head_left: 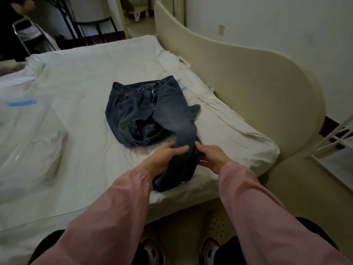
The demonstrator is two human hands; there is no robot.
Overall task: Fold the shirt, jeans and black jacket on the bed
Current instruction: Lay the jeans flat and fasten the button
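Note:
Dark blue jeans (145,109) lie crumpled on the white bed (80,88), waistband toward the far side, one leg trailing toward me. My left hand (164,157) grips that leg from the left. My right hand (212,157) grips it from the right, close beside the left. Both arms wear pink sleeves. No shirt or black jacket shows in this view.
A cream curved headboard (248,88) runs along the bed's right side. Blue tape strips (22,103) mark the sheet at left, with smaller blue tape marks (180,84) by the waistband. White railings (336,142) stand at far right. Chairs stand beyond the bed. My shoes (210,251) show at the bottom.

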